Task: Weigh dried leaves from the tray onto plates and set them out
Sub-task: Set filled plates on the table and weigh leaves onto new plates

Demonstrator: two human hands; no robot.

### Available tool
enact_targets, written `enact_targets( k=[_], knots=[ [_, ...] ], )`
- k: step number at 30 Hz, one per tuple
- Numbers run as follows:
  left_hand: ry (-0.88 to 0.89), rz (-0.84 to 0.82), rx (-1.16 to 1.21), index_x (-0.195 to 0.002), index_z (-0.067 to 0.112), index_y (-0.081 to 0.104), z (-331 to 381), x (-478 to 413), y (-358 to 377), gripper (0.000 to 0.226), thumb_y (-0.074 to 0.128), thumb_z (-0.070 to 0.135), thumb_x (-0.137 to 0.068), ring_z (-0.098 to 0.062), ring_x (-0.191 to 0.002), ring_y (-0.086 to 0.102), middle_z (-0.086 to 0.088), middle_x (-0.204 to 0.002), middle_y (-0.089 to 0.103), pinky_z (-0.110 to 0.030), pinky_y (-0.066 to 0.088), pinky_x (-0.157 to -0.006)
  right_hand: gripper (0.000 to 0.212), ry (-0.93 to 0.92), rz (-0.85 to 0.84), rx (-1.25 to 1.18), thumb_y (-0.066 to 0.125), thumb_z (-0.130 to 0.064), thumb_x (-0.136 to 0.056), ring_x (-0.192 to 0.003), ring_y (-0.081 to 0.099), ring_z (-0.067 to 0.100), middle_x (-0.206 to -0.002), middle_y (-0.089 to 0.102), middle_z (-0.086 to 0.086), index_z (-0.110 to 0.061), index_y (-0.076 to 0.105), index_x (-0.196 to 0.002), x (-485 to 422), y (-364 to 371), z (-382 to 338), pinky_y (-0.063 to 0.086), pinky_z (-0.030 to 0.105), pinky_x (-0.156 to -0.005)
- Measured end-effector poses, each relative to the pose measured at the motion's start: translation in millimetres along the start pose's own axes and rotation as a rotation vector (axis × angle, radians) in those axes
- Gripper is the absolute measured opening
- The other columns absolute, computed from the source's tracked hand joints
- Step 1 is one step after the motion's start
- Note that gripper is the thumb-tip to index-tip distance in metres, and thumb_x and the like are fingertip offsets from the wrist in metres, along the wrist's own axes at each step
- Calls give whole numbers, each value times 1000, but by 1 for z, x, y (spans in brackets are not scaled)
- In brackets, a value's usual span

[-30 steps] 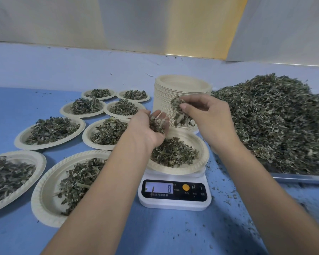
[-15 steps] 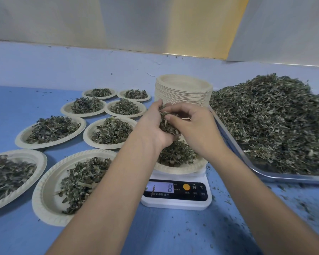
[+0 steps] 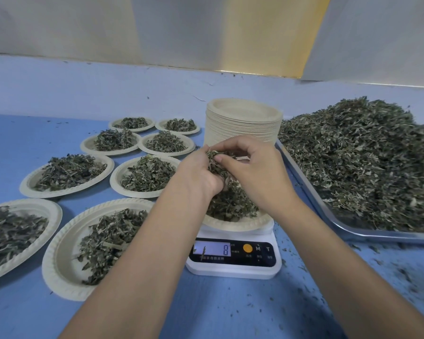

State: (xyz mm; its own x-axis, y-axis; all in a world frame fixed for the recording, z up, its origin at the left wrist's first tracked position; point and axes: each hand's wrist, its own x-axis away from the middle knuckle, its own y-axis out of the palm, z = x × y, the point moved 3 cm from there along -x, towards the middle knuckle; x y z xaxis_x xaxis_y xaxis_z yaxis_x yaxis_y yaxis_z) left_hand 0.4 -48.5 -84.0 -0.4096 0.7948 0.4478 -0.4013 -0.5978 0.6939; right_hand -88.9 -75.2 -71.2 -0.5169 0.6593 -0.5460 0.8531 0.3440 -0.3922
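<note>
A white kitchen scale stands at the centre and its display reads 8. On it sits a cream paper plate holding dried leaves. Just above that plate my left hand cups a clump of leaves. My right hand meets it from the right and its fingertips pinch the same clump. A large pile of dried leaves fills the metal tray on the right.
Several filled paper plates lie in rows on the blue table to the left, the nearest beside my left forearm. A tall stack of empty plates stands behind the scale. Leaf crumbs litter the table at the right front.
My right hand moved left with its leaves and joined my left hand over the scale plate. The scale reading stays at 8.
</note>
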Motion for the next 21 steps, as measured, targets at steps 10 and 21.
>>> enact_targets(
  k=[10, 21],
  knots=[
    [59, -68, 85, -101, 0, 57, 3, -1, 1, 22, 38, 12, -102, -27, -87, 61, -17, -99, 61, -39, 49, -97, 21, 16, 15, -45, 69, -6, -83, -91, 64, 9, -93, 71, -4, -27, 70, -84, 0, 1, -1, 53, 34, -86],
    [45, -109, 75, -86, -2, 51, 6, -2, 0, 28, 35, 13, -103, -20, -58, 53, -12, -70, 54, -23, 48, -39, 20, 60, 26, -173, 69, -3, -83, -82, 67, 10, -81, 72, -5, -23, 72, -85, -2, -1, 3, 57, 32, -82]
  ],
)
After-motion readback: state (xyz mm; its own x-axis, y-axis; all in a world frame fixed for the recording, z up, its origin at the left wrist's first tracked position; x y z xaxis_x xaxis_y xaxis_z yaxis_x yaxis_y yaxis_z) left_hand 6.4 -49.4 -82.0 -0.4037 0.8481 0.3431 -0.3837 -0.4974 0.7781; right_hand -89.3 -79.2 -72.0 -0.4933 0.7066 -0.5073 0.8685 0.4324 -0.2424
